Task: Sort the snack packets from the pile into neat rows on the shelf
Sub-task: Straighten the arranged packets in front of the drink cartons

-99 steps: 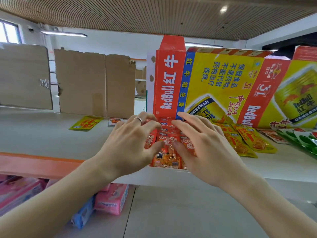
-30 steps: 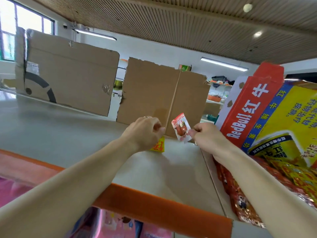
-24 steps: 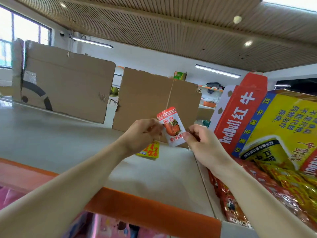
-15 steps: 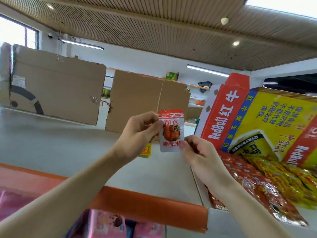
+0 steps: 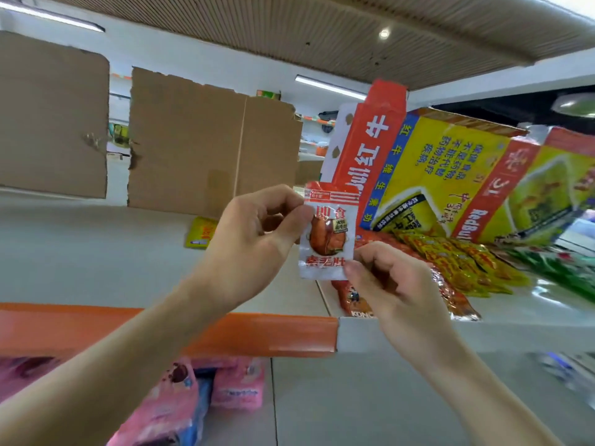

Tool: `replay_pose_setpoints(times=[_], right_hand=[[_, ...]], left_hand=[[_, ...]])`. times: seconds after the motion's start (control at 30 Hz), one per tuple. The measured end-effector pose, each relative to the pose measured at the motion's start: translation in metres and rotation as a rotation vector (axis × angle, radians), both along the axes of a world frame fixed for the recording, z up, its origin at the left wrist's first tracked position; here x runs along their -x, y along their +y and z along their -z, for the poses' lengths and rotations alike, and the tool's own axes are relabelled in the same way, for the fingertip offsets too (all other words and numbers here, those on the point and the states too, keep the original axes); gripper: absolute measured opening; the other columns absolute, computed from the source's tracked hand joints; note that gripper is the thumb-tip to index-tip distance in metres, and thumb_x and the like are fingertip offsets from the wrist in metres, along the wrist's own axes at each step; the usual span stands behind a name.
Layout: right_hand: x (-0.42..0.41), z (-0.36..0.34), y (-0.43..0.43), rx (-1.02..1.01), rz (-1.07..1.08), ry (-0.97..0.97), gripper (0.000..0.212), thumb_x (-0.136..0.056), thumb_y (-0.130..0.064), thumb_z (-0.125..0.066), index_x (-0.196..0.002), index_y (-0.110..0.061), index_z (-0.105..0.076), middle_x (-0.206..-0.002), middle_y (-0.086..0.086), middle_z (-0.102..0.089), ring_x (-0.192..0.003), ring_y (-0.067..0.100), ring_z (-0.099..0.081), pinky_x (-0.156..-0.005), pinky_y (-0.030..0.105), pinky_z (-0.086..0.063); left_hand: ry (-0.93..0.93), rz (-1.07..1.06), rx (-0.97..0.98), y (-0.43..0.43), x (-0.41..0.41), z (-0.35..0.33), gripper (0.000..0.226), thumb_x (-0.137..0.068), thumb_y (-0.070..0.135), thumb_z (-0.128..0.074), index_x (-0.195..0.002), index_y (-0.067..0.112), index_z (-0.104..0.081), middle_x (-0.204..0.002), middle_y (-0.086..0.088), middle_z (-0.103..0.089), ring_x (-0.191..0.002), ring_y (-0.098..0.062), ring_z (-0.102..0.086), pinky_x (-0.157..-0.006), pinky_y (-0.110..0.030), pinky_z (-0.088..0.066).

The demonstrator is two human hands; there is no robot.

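Whereas a second earlier the packet (image 5: 328, 239) had hung tilted near the cardboard, it was now upright above the shelf (image 5: 96, 252), the left hand (image 5: 254, 239) pinching its side and the right hand (image 5: 396, 281) its bottom corner. It was probably being identified before joining the red row (image 5: 450, 300).

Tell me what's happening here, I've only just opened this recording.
A person holds one small red-and-white snack packet up in front of the shelf, the left hand pinching its left edge and the right hand pinching its bottom corner. It is not yet laid down. On the shelf to the right, red packets and yellow packets lie in rows before the Red Bull cartons; a lone yellow packet lies farther back by the cardboard.
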State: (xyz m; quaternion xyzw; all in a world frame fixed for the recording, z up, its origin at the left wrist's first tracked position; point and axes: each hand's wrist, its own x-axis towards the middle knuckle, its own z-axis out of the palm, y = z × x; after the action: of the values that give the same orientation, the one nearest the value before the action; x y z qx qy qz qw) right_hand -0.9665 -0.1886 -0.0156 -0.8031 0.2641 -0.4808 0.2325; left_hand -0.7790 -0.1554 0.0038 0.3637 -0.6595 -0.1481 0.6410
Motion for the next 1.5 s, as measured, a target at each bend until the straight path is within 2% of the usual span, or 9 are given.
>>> replay_pose_setpoints(times=[0.17, 0.37, 0.5, 0.77, 0.97, 1.1, 1.2, 1.37, 1.5], right_hand=[[0.035, 0.005, 0.006, -0.006, 0.097, -0.029, 0.015, -0.088, -0.026, -0.059, -0.075, -0.019, -0.060, -0.061, -0.011, -0.051, -0.058, 0.006, -0.043, -0.056, 0.017, -0.034], [0.093, 0.007, 0.015, -0.081, 0.149, -0.086, 0.015, -0.094, -0.012, -0.063, -0.080, -0.007, -0.062, -0.068, 0.011, -0.054, -0.063, 0.021, -0.044, -0.059, 0.025, -0.035], [0.133, 0.009, 0.019, -0.106, 0.190, -0.122, 0.015, -0.093, -0.011, -0.064, -0.078, -0.012, -0.061, -0.062, -0.005, -0.049, -0.058, 0.008, -0.040, -0.055, 0.019, -0.032], [0.235, 0.016, 0.026, -0.137, 0.260, -0.144, 0.014, -0.092, -0.013, -0.064, -0.078, -0.011, -0.063, -0.060, 0.006, -0.049, -0.056, 0.010, -0.042, -0.054, 0.023, -0.033], [0.305, 0.026, 0.032, -0.166, 0.264, -0.156, 0.016, -0.093, -0.012, -0.063, -0.077, -0.010, -0.063, -0.062, 0.003, -0.051, -0.056, 0.008, -0.042, -0.054, 0.021, -0.033], [0.351, 0.027, 0.040, -0.143, 0.301, -0.151, 0.015, -0.091, -0.014, -0.065, -0.076, -0.016, -0.064, -0.062, -0.002, -0.054, -0.056, 0.004, -0.044, -0.055, 0.016, -0.034], [0.385, 0.029, 0.047, -0.142, 0.308, -0.152, 0.014, -0.091, -0.015, -0.066, -0.077, -0.018, -0.064, -0.062, -0.007, -0.055, -0.056, 0.004, -0.044, -0.056, 0.015, -0.034], [0.430, 0.032, 0.054, -0.155, 0.296, -0.138, 0.016, -0.092, -0.017, -0.065, -0.077, -0.017, -0.063, -0.063, 0.000, -0.053, -0.058, 0.007, -0.043, -0.056, 0.017, -0.033], [0.451, 0.032, 0.057, -0.191, 0.210, -0.181, 0.020, -0.093, -0.014, -0.063, -0.073, -0.015, -0.061, -0.057, -0.010, -0.046, -0.054, 0.006, -0.038, -0.051, 0.016, -0.031]], left_hand=[[-0.001, 0.081, -0.037, -0.007, 0.035, 0.000, 0.021, -0.098, 0.007, -0.055, -0.078, 0.005, -0.060, -0.054, 0.015, -0.053, -0.050, -0.003, -0.044, -0.054, -0.010, -0.035], [-0.054, 0.152, -0.045, -0.009, 0.087, -0.006, 0.023, -0.098, 0.015, -0.058, -0.076, 0.008, -0.060, -0.057, 0.012, -0.049, -0.053, -0.009, -0.041, -0.054, -0.019, -0.036], [-0.070, 0.184, -0.077, -0.009, 0.129, -0.009, 0.022, -0.098, 0.012, -0.057, -0.076, 0.005, -0.058, -0.055, 0.010, -0.046, -0.054, -0.013, -0.040, -0.052, -0.021, -0.034], [-0.134, 0.213, -0.113, -0.008, 0.232, -0.003, 0.023, -0.100, 0.011, -0.054, -0.078, 0.003, -0.056, -0.057, 0.013, -0.050, -0.053, -0.004, -0.045, -0.057, -0.014, -0.037], [-0.186, 0.195, -0.132, 0.000, 0.311, -0.003, 0.022, -0.100, 0.007, -0.052, -0.078, 0.001, -0.054, -0.051, 0.019, -0.052, -0.050, 0.002, -0.053, -0.054, -0.005, -0.037], [-0.173, 0.188, -0.136, 0.002, 0.354, -0.002, 0.021, -0.099, 0.007, -0.054, -0.078, 0.006, -0.057, -0.057, 0.017, -0.055, -0.049, -0.001, -0.050, -0.055, -0.008, -0.037], [-0.153, 0.202, -0.154, 0.006, 0.386, -0.001, 0.021, -0.098, 0.008, -0.055, -0.078, 0.004, -0.058, -0.055, 0.014, -0.055, -0.048, -0.008, -0.042, -0.050, -0.019, -0.036], [-0.141, 0.194, -0.180, 0.011, 0.432, 0.002, 0.022, -0.098, 0.007, -0.056, -0.076, 0.005, -0.060, -0.051, 0.014, -0.053, -0.047, -0.006, -0.042, -0.050, -0.016, -0.036], [-0.062, 0.219, -0.222, 0.012, 0.452, 0.004, 0.020, -0.096, 0.008, -0.058, -0.078, 0.001, -0.063, -0.053, 0.007, -0.053, -0.047, -0.011, -0.043, -0.047, -0.018, -0.036]])
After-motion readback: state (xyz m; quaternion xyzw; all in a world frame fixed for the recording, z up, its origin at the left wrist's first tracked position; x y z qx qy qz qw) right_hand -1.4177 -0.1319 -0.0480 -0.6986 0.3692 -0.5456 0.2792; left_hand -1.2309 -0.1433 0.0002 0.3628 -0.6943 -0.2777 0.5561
